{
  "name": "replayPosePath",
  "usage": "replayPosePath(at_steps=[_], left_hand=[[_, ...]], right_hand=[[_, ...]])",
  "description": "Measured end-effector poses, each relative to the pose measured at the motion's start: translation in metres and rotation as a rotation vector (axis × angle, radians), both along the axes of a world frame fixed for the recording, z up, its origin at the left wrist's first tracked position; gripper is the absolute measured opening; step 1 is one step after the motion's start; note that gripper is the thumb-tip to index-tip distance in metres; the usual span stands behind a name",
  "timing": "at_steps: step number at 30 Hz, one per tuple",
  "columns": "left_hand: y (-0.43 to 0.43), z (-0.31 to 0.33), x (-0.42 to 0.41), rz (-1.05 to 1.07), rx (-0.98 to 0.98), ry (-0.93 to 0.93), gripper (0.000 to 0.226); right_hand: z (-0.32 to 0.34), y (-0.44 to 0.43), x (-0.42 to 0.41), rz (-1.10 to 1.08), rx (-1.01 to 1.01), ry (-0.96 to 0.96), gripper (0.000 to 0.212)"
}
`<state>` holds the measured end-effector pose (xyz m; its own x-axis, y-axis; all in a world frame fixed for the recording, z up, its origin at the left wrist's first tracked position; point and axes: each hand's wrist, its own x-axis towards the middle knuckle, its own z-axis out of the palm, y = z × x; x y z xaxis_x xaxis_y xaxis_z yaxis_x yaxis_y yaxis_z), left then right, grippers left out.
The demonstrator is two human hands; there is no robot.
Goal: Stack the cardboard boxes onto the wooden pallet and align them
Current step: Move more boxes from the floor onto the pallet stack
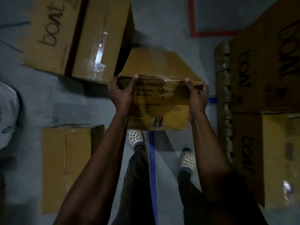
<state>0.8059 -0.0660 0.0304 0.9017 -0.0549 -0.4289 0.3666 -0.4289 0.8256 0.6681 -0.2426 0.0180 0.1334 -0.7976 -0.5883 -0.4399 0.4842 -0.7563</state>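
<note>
I carry a taped cardboard box (159, 101) in front of me, lifted above the floor. My left hand (121, 93) grips its left top corner, thumb on the near face and fingers over the edge. My right hand (197, 96) grips the right top corner the same way. The wooden pallet (223, 98) lies at the right, its slatted edge showing. Two large "boat" boxes (266, 75) (263, 156) stand on it side by side.
Another "boat" box (78, 38) sits at the upper left on the grey floor, and a plain box (66, 164) at the lower left. Blue tape (152, 168) runs between my feet. Red tape (193, 18) marks the floor ahead. A white object (8, 114) lies far left.
</note>
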Motion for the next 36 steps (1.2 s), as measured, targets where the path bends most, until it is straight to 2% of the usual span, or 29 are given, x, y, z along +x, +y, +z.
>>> replayPosePath(at_steps=[6,10,13,18,22,26,28,30,31,32,34,36], left_hand=[[-0.034,0.154,-0.065,-0.099,0.221,-0.100,0.074],[-0.031,0.232,-0.139,-0.027,0.207,-0.067,0.067],[-0.032,0.286,-0.204,-0.016,0.211,-0.082,0.060],[-0.038,0.348,-0.308,-0.055,0.103,-0.072,0.071],[-0.051,0.375,-0.381,-0.127,0.060,-0.193,0.101],[-0.060,0.406,-0.454,-0.176,0.047,-0.255,0.104],[-0.061,0.427,-0.496,-0.217,0.029,-0.287,0.091],[-0.065,0.439,-0.533,-0.245,0.004,-0.305,0.064],[-0.067,0.442,-0.551,-0.254,-0.008,-0.319,0.058],[-0.069,0.444,-0.570,-0.265,-0.014,-0.328,0.063],[-0.076,0.441,-0.605,-0.277,-0.005,-0.363,0.092],[-0.086,0.438,-0.640,-0.294,0.021,-0.392,0.104]], right_hand=[[0.132,-0.026,-0.084,0.100,-0.129,0.056,0.111],[0.230,-0.028,-0.170,0.221,-0.218,0.052,0.085],[0.284,-0.028,-0.241,0.243,-0.282,0.068,0.083],[0.356,-0.032,-0.358,0.209,-0.365,0.107,0.077],[0.383,-0.034,-0.438,0.109,-0.381,0.109,0.077],[0.403,-0.025,-0.512,-0.007,-0.422,0.067,0.076],[0.410,-0.019,-0.552,-0.069,-0.450,0.056,0.074],[0.417,-0.014,-0.591,-0.114,-0.487,0.060,0.074],[0.420,-0.013,-0.610,-0.134,-0.503,0.071,0.074],[0.423,-0.014,-0.629,-0.150,-0.522,0.079,0.073],[0.428,-0.016,-0.669,-0.181,-0.538,0.096,0.072],[0.432,-0.025,-0.708,-0.210,-0.529,0.103,0.070]])
